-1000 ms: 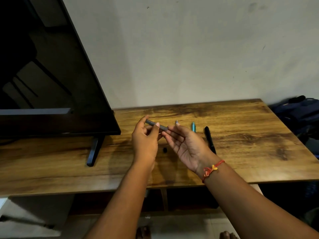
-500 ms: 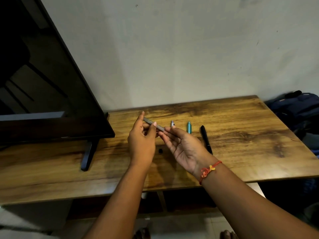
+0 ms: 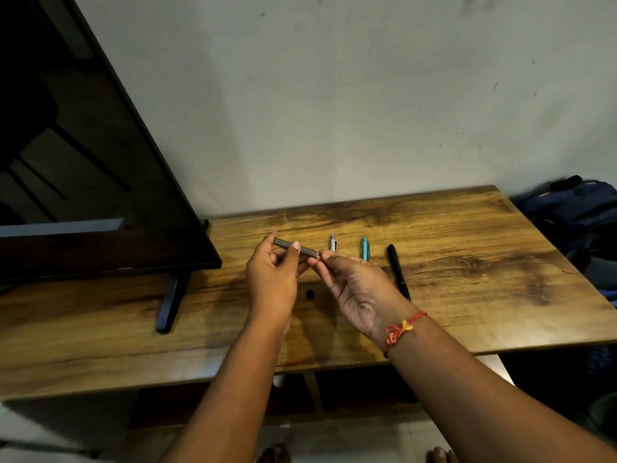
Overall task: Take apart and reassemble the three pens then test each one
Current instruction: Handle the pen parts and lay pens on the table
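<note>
Wooden table [image 3: 467, 262] against plain wall, TV [image 3: 100, 195] at left. Grey pen [image 3: 295, 247] held above table: mid-barrel pinched by left hand [image 3: 272, 282], other end pinched by right hand [image 3: 357, 285]. Judged light, stiff, smooth, slippery; best gripped at barrel and end piece. White pen [image 3: 333, 242], teal pen [image 3: 365, 248] laid on table

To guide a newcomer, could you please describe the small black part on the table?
On the wooden table, right of the television's foot, look between the left hand and right hand. The small black part lies there alone, a stub far shorter than the black pen.
</note>
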